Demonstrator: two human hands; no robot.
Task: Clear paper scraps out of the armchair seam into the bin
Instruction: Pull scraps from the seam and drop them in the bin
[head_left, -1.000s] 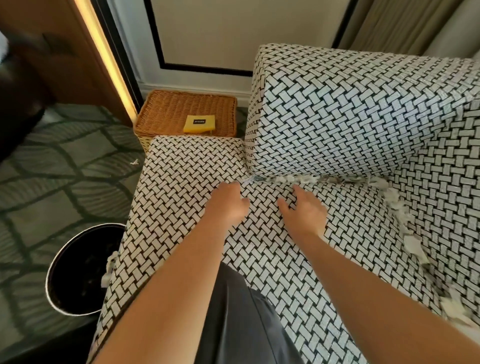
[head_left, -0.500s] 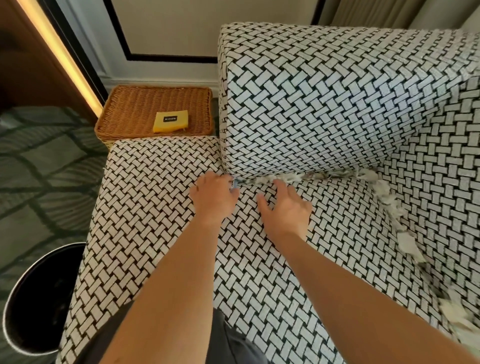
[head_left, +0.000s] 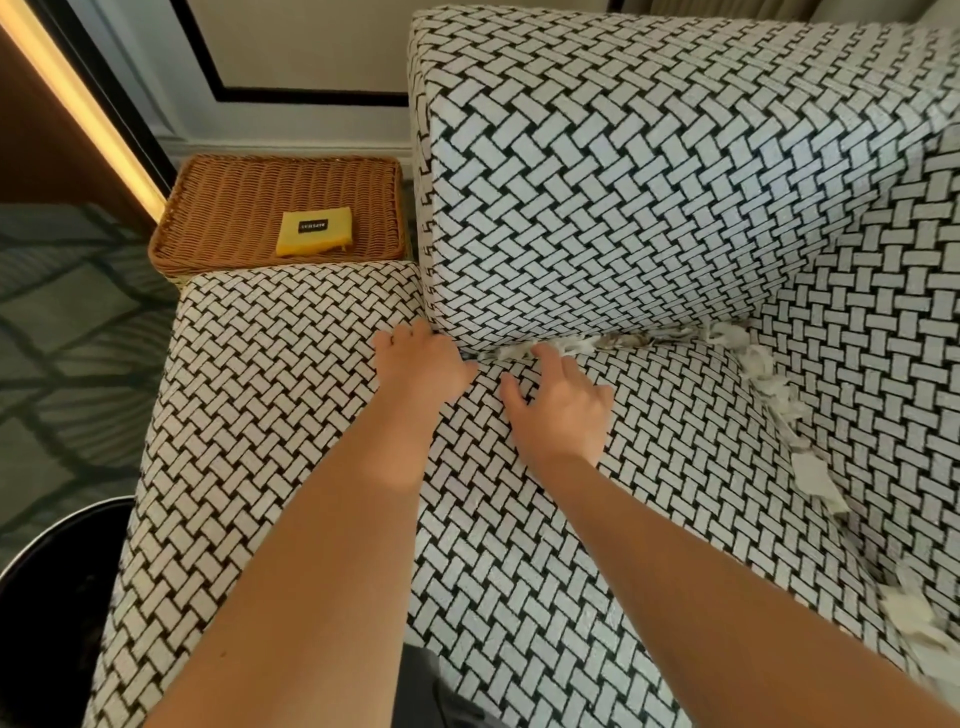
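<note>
It looked like hardly any was done: paper scraps (head_left: 756, 361) filled the armchair seam (head_left: 670, 336) from the loose right hand (head_left: 561, 402) off to its right, the left hand (head_left: 421, 364) curled, holding what I couldn't tell, the bin (head_left: 57, 525) far to its left

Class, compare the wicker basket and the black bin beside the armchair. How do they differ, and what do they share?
The basket is rectangular, tan and woven; the bin is round and black. The basket shows whole; the bin is cut off at the frame's edge. The basket holds a yellow packet; the bin's inside is too dark to read. Both are open-topped, left of the armchair.
</note>
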